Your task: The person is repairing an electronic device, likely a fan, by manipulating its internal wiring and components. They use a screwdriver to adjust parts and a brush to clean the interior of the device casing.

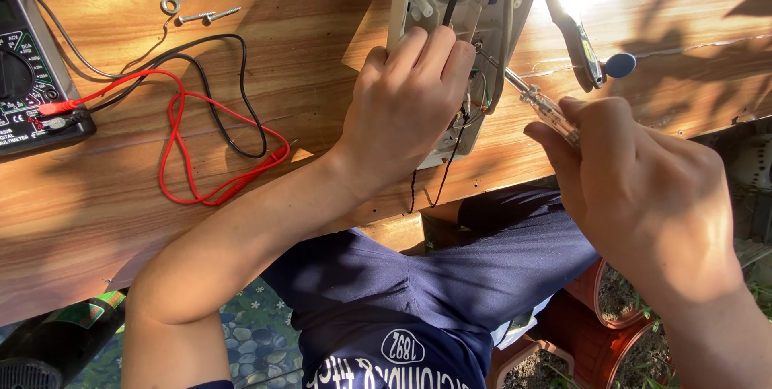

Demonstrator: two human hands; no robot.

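Gripping a clear-handled metal screwdriver [540, 103], right hand [635, 188] probes wiring inside the open white plastic casing [418, 3], left hand [406, 103] clamping it. Looks mid-unscrewing; next needs steady tip seating. Black multimeter [32, 75] sits far left of casing.

- A digital multimeter [32, 75] lies at the upper left of the frame, on the wooden tabletop. Its case is dark, and its face carries a round dial ringed with small white, yellow and red markings. Its screen is cut off by the frame's edge and cannot be seen.
- A dark bottle [60, 333] lies at the lower left corner, below the table edge. It bears a green label with a red and yellow patch.
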